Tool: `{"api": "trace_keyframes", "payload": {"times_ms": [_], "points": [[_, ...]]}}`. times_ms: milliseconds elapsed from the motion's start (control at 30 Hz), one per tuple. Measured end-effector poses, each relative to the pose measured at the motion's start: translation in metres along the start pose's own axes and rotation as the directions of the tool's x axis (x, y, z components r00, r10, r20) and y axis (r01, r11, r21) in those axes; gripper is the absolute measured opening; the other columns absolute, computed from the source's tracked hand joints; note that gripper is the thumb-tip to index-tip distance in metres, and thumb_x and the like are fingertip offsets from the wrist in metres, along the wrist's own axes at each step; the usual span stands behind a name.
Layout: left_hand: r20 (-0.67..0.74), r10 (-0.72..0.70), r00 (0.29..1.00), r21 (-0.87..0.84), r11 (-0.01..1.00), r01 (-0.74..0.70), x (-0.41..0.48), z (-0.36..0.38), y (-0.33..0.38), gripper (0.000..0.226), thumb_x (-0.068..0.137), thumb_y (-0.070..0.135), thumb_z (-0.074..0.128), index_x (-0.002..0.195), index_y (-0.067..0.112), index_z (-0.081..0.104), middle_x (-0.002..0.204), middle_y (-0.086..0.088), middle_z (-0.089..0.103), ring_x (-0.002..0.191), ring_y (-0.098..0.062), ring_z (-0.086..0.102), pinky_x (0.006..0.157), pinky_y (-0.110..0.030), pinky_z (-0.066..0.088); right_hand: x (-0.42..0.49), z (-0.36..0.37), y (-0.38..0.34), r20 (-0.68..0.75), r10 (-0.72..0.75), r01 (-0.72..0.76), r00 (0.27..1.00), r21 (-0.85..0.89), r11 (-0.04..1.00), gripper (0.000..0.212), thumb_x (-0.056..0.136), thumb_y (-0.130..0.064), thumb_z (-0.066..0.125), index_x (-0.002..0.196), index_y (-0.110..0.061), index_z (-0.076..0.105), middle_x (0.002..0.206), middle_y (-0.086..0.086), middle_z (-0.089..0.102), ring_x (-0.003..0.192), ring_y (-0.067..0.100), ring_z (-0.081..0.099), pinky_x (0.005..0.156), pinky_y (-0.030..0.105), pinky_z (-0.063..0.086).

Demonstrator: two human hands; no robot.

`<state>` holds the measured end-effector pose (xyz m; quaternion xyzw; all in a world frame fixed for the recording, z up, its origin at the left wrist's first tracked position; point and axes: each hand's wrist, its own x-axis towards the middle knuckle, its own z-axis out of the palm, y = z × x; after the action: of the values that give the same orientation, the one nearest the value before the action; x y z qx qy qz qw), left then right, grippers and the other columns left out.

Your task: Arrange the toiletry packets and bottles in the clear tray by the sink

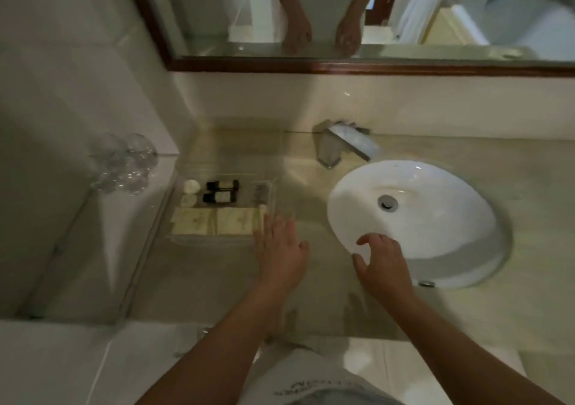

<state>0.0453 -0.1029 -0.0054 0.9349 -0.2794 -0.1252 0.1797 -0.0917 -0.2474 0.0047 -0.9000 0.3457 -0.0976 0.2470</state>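
Clear tray (211,239) sits on the beige stone counter (326,295), left of the white sink basin (435,239) and close against the tiled ledge on the left. Contents: two dark bottles (221,184) lying on their sides, one just behind the other, in the far half. Two round white items (191,186) at far left beside the bottles, too blurred to identify. Cream packets (194,221) lie flat in a row along the near side. Faint darker item at the tray's far right, not identifiable. Left hand (280,246): flat, fingers straight and slightly spread, fingertips (264,225) at the tray's near right corner by the end of the packet row; actual contact cannot be told through the blur. It holds nothing. The packet row and the tray's right wall lie between this hand and the bottles. Right hand (384,258): over the basin's near left rim, fingers loosely curled and apart, empty. Surroundings: chrome faucet (342,143) behind the basin, drain (388,202) in the bowl, clear drinking glasses (124,165) on the ledge left of and behind the tray, wood-framed mirror (373,68) above, reflecting both forearms.
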Motion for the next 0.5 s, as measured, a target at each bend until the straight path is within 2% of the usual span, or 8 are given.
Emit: {"api": "trace_keyframes", "payload": {"times_ms": [167,233,367,500], "points": [[0.123,0.226,0.966,-0.042,0.974,-0.222,-0.044,0.053,0.129,0.068,0.093,0.039,0.042,0.149,0.02,0.008,0.159,-0.011,0.006,0.146,-0.031,-0.002,0.117,-0.051,0.006,-0.062,-0.067,0.097,-0.11,0.14,-0.137,0.984,0.035,0.99,0.028,0.073,-0.013,0.073,0.1,-0.013,0.064,0.1,0.008,0.065,0.102,0.031,0.055,0.089,0.039,0.044],[0.161,0.302,0.94,-0.055,0.953,-0.297,-0.059,0.068,0.175,0.067,0.093,0.04,0.043,0.149,0.018,0.013,0.158,-0.012,0.012,0.145,-0.033,0.005,0.117,-0.049,0.012,-0.083,-0.096,0.134,-0.141,0.209,-0.21,0.968,0.009,0.978,0.029,0.075,-0.016,0.072,0.102,-0.013,0.063,0.1,0.008,0.064,0.101,0.03,0.054,0.088,0.038,0.044],[0.198,0.48,0.855,-0.143,0.877,-0.459,-0.08,0.097,0.256,0.065,0.093,0.035,0.043,0.149,0.017,0.016,0.157,-0.013,0.019,0.145,-0.029,0.01,0.118,-0.04,0.012,-0.112,-0.145,0.205,-0.198,0.329,-0.335,0.923,0.004,0.942,0.031,0.08,-0.023,0.066,0.109,-0.017,0.059,0.108,0.007,0.062,0.108,0.028,0.051,0.093,0.037,0.041],[0.239,0.6,0.764,-0.2,0.8,-0.565,-0.084,0.126,0.335,0.061,0.095,0.035,0.041,0.148,0.017,0.018,0.154,-0.012,0.025,0.143,-0.028,0.017,0.117,-0.039,0.018,-0.127,-0.182,0.264,-0.292,0.415,-0.416,0.861,0.064,0.907,0.03,0.08,-0.019,0.066,0.109,-0.015,0.059,0.108,0.007,0.062,0.108,0.03,0.051,0.092,0.04,0.043]]}}
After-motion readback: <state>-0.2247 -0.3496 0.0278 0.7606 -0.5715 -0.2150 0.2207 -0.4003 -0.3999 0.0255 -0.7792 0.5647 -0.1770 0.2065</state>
